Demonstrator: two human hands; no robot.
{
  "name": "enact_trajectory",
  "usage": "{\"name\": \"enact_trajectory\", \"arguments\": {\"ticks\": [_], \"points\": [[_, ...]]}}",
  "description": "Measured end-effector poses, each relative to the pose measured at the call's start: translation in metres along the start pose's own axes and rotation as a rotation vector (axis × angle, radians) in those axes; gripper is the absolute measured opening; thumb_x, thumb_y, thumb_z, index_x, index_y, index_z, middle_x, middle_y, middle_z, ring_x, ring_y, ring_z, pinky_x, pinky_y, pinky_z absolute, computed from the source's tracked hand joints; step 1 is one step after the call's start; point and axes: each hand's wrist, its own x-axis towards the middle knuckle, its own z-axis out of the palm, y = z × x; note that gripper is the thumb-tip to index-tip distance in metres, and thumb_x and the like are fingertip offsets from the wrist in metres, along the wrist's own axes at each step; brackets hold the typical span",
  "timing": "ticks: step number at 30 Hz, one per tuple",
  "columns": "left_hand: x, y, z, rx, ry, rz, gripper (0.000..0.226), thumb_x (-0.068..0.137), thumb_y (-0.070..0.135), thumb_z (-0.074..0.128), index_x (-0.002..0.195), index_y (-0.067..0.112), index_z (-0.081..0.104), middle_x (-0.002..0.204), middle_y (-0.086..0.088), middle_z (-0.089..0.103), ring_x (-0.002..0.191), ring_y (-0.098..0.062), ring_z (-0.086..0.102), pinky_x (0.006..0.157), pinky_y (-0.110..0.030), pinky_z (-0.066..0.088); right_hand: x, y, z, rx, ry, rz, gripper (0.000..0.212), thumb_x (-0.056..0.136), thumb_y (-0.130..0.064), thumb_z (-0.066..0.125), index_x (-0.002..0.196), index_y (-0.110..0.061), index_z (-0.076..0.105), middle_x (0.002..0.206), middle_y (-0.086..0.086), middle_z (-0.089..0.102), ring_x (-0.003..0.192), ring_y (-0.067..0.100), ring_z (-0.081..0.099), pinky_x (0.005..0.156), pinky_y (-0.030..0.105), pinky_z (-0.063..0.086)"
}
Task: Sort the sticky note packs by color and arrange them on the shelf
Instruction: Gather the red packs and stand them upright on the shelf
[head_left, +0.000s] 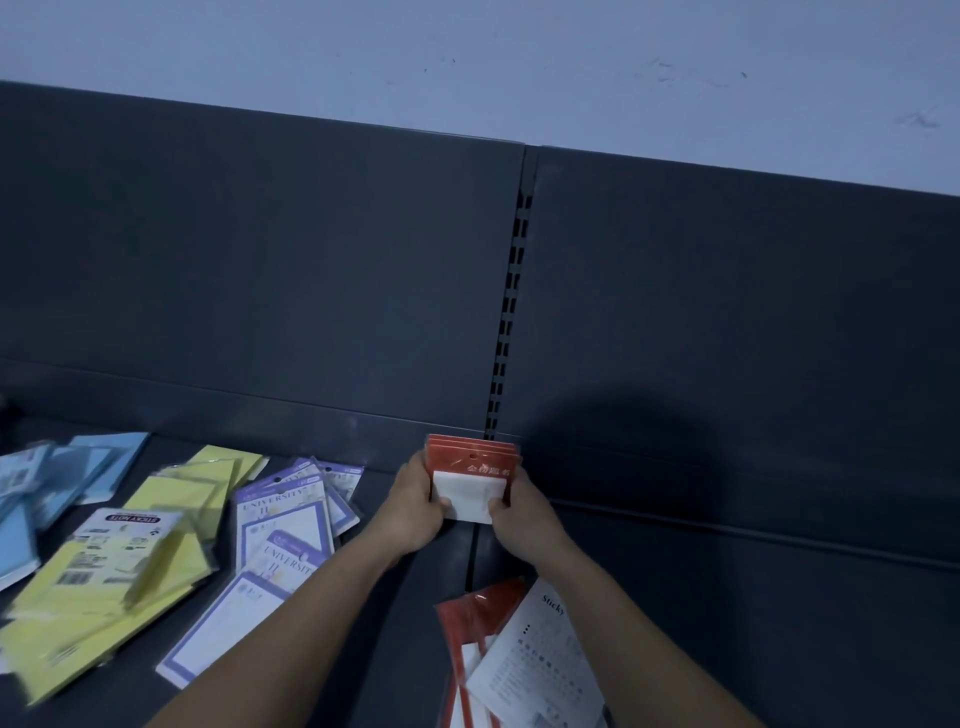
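Note:
A small stack of red-topped sticky note packs (471, 470) stands upright against the dark back panel of the shelf (415, 597). My left hand (410, 506) grips its left side and my right hand (522, 512) grips its right side. Further red packs (470, 618) lie loose near the front under my right forearm, one showing its white printed back. To the left lie purple-bordered packs (280, 525), yellow packs (104, 587) and blue packs (78, 467) in loose piles.
A slotted upright post (506, 322) divides the grey back panel into two sections just behind the held stack. The dark shelf section (753, 597) on the right runs to the frame edge. A pale wall (467, 57) rises above the shelving.

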Motion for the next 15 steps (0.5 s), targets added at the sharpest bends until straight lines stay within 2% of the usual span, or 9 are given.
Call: {"name": "enact_trajectory", "arguments": {"ticks": [2,5,10,15], "points": [[0.003,-0.002,0.000,0.041,0.054,-0.026,0.042,0.085,0.000,0.055,0.123,0.016,0.048,0.119,0.000,0.056,0.113,-0.019,0.055,0.094,-0.029,0.043,0.003,0.003,0.001,-0.051,0.017,-0.009,0.034,0.098,-0.013,0.043,0.132,-0.014,0.045,0.127,0.005,0.057,0.115,0.021,0.054,0.089,0.027,0.042],[0.006,-0.005,-0.002,0.156,0.145,-0.024,0.028,0.089,0.009,0.060,0.117,0.010,0.060,0.116,-0.004,0.065,0.107,-0.020,0.060,0.084,-0.023,0.041,0.009,0.006,0.002,-0.097,0.098,-0.011,0.027,0.096,-0.015,0.048,0.122,-0.011,0.055,0.122,0.008,0.059,0.110,0.022,0.056,0.091,0.032,0.047],[0.010,-0.003,-0.004,0.218,0.209,0.024,0.024,0.090,0.015,0.062,0.114,0.012,0.067,0.110,-0.003,0.070,0.100,-0.019,0.063,0.074,-0.022,0.039,0.013,0.006,0.000,-0.064,0.214,-0.021,0.018,0.092,-0.013,0.058,0.109,-0.009,0.061,0.109,0.006,0.066,0.096,0.019,0.062,0.081,0.029,0.050],[0.016,-0.007,-0.006,0.255,0.208,0.005,0.022,0.090,0.019,0.062,0.111,0.012,0.069,0.106,-0.004,0.071,0.096,-0.020,0.064,0.076,-0.025,0.045,0.018,0.004,0.001,-0.081,0.241,-0.025,0.015,0.090,-0.015,0.062,0.104,-0.010,0.062,0.104,0.004,0.068,0.092,0.018,0.063,0.079,0.031,0.051]]}}
